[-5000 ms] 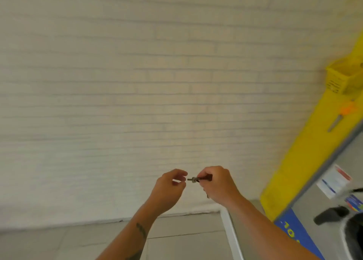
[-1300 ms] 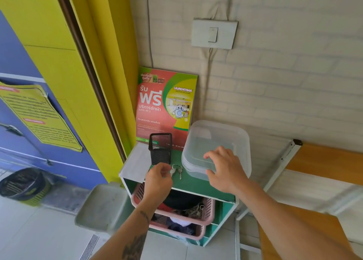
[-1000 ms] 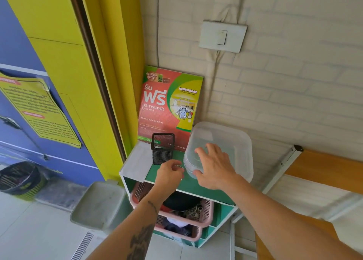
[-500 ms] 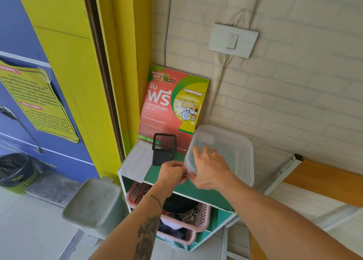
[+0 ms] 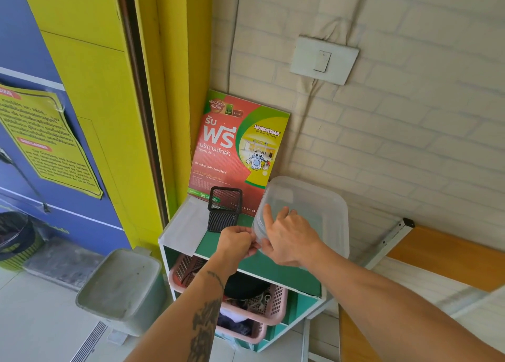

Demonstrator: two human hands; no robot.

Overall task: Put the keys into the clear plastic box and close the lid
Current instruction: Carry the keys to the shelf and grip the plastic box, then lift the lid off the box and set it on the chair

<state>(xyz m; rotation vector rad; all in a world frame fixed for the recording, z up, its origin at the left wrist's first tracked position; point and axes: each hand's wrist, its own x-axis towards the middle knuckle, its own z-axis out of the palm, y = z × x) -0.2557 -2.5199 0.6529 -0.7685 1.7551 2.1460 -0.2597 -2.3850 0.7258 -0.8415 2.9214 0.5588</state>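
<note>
The clear plastic box (image 5: 317,208) stands with its lid on, on the green top of a small shelf unit (image 5: 216,242) against the brick wall. My right hand (image 5: 289,237) grips the lid's front left corner, fingers spread over the top and thumb at the rim. Touching that same corner, my left hand (image 5: 237,241) has its fingers pinched together. The keys are hidden inside this hand.
A black mesh pen holder (image 5: 224,209) stands just left of the box, with a red poster (image 5: 235,148) leaning behind it. Below the shelf top sits a pink basket (image 5: 263,308). A grey bin (image 5: 120,285) is on the floor left; a folded wooden table (image 5: 453,256) leans right.
My left hand carried the keys up to the box's corner, and they went out of sight. My right hand slid from the lid's top to its front left edge.
</note>
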